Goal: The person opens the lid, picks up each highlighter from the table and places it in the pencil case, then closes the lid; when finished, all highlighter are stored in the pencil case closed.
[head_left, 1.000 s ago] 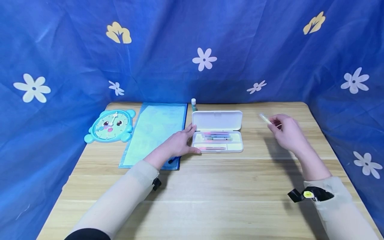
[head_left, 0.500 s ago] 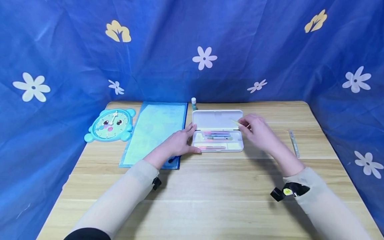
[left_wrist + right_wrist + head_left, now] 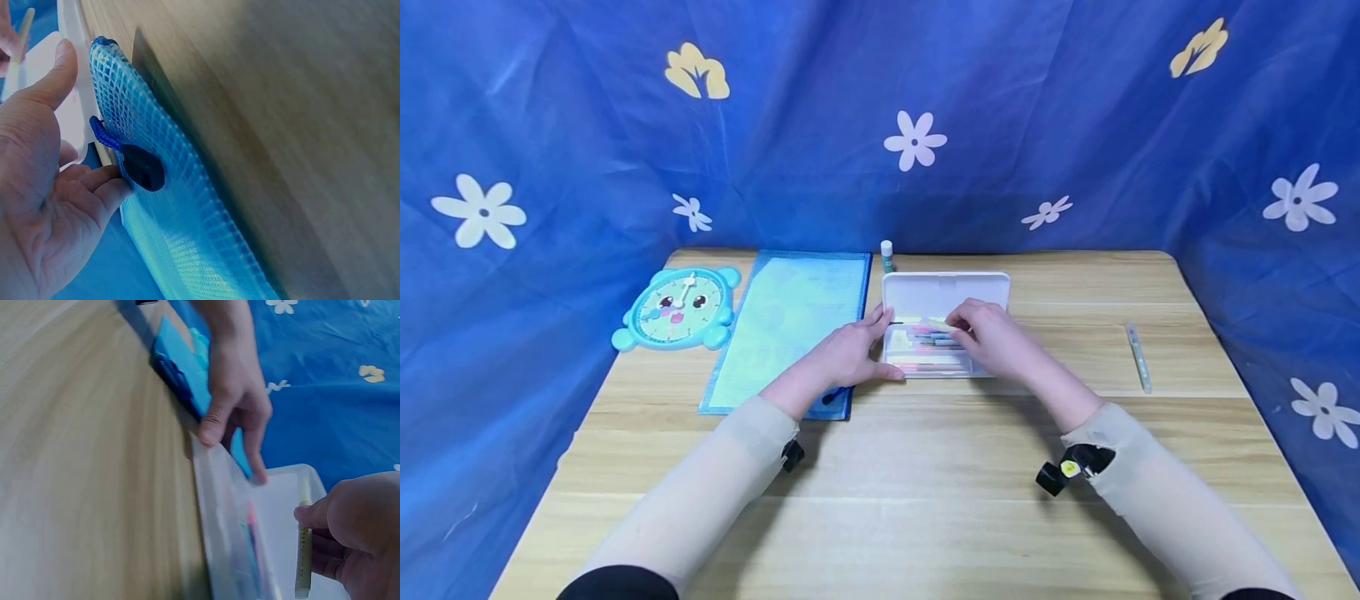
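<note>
A white pencil case (image 3: 912,292) lies open at the middle of the table, lid tipped back, with several coloured pens (image 3: 934,340) inside. My left hand (image 3: 850,350) holds its left end, thumb at the front edge and forefinger near the hinge. In the right wrist view that thumb (image 3: 214,425) shows at the case's corner. My right hand (image 3: 996,337) pinches a slim yellow marker (image 3: 304,562) between thumb and fingers, over the case's back compartment. The right part of the case is hidden behind this hand.
A blue mesh zip pouch (image 3: 797,333) lies left of the case, its dark zip pull (image 3: 144,167) near my left fingers. Farther left is a blue toy clock (image 3: 676,310). A glue stick (image 3: 887,258) stands behind the case. One pen (image 3: 1138,358) lies at the right.
My right hand has moved left from the table's right side to over the case, carrying the yellow marker. The left hand has stayed at the case.
</note>
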A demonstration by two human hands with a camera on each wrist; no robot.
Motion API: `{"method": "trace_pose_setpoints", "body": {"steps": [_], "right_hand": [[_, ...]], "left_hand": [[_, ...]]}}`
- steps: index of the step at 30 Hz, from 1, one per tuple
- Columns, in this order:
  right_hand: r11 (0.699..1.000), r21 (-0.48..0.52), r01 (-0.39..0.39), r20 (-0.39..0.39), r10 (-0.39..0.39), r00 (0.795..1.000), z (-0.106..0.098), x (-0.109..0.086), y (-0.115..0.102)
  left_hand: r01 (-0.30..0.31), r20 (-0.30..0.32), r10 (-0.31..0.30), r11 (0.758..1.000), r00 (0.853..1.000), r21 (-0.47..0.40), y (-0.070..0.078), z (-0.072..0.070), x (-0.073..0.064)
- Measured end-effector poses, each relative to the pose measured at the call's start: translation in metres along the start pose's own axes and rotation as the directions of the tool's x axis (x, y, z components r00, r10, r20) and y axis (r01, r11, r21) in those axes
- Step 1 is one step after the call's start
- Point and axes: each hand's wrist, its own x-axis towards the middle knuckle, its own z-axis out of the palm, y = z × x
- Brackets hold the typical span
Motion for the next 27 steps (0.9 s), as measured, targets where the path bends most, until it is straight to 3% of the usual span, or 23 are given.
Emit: {"method": "trace_pose_setpoints", "body": {"steps": [13,27], "right_hand": [[0.995,-0.076,0.069,0.125,-0.059,0.990,0.042,0.011,-0.005],[0.978,-0.159,0.137,0.142,-0.115,0.983,0.053,0.010,-0.009]], "left_hand": [[0.003,-0.004,-0.003,1.000,1.000,0.001,0.002,0.000,0.002],[0.002,-0.002,-0.002,1.000,1.000,-0.003,0.002,0.000,0.000]]}}
